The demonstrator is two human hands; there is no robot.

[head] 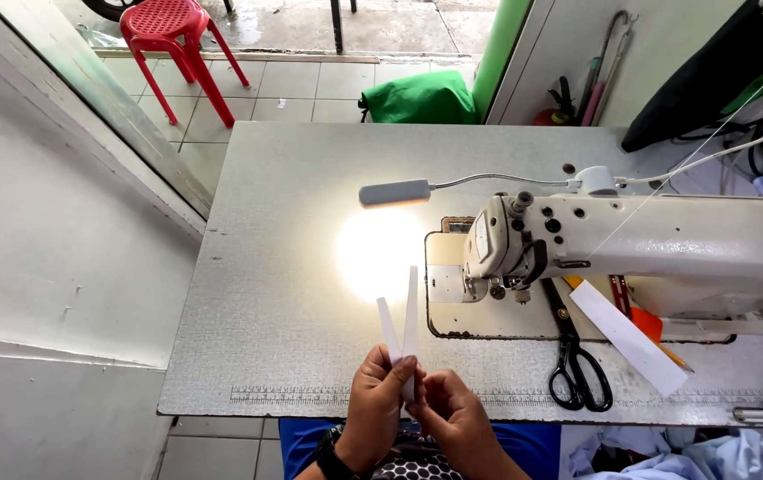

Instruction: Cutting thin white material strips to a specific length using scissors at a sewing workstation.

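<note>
My left hand (pixel 375 404) and my right hand (pixel 454 418) meet at the near edge of the sewing table (pixel 292 267). Together they pinch the bottom of two narrow white strips (pixel 402 320), which fan upward in a V shape over the table. The left hand wears a dark watch at the wrist. The strips' lower ends are hidden between my fingers. The white sewing machine (pixel 630 244) stands to the right of my hands.
Black scissors (pixel 577 364) lie right of my hands beside a long white strip (pixel 627 336) and an orange piece. A gooseneck lamp (pixel 396 192) lights the table. A red plastic stool (pixel 172 40) and a green bag (pixel 421 96) sit on the floor beyond.
</note>
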